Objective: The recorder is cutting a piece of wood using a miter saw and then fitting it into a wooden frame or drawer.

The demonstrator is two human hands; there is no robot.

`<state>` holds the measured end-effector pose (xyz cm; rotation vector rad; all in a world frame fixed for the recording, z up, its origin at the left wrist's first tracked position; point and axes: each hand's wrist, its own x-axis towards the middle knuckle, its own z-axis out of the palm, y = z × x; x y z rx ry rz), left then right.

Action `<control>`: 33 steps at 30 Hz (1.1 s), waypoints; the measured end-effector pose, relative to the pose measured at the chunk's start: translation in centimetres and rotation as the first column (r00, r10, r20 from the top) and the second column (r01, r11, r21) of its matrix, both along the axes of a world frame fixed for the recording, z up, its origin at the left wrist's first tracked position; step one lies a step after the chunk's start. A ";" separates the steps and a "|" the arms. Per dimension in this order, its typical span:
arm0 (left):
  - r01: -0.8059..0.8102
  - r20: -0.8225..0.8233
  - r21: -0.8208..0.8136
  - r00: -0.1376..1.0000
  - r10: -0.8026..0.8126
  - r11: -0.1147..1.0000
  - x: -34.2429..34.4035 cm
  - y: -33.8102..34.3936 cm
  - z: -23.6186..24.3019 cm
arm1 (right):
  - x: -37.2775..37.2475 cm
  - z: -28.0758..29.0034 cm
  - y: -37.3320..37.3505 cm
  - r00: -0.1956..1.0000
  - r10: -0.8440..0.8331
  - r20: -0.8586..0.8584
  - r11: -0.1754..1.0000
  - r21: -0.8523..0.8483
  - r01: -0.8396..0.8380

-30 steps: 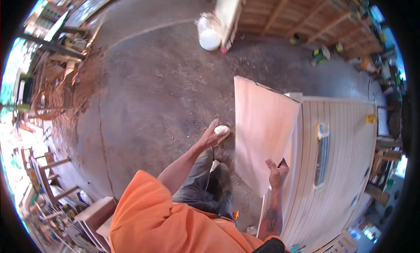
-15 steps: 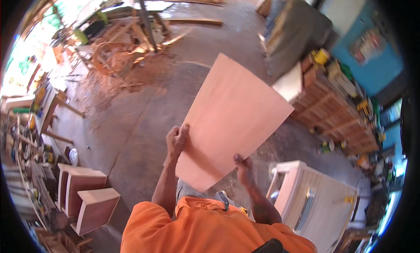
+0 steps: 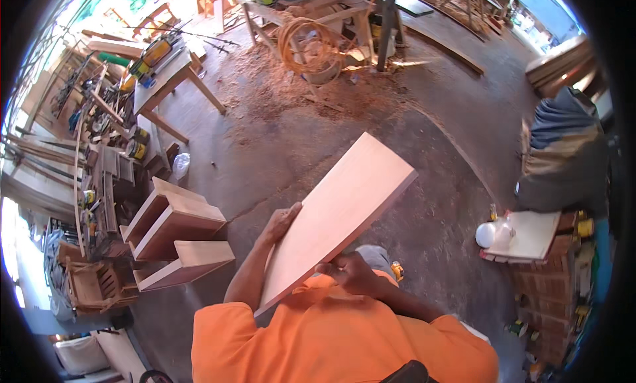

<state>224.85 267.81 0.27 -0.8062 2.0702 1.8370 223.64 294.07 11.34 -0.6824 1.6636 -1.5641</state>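
A pale wooden panel (image 3: 344, 204) is in front of my orange shirt, tilted so that its face looks narrow and a long edge shows on the right. My left hand (image 3: 281, 224) is closed on its left long edge, thumb side up. Lower down, my right hand (image 3: 350, 274) grips the opposite edge with curled fingers. The panel's near end reaches my chest, while its far end points forward and to the right. What lies under the panel is hidden.
Drawer-like wooden boxes (image 3: 182, 227) stand on the floor at left. Beyond them is a small wooden table (image 3: 165, 81). Coiled orange hose (image 3: 308, 48) and sawdust lie ahead. A covered stack (image 3: 563, 151) and a wooden cabinet (image 3: 543, 283) are at right.
The view has swung to the left. The panel has turned from nearly face-on to a steeper tilt and come closer to my chest, with both hands still holding it.
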 end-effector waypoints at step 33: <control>-0.508 -0.085 0.189 0.844 0.529 0.840 -37.1 -52.0 -3.1 | -48.2 2.4 -61.1 0.558 0.753 -0.349 0.657 0.411 -0.631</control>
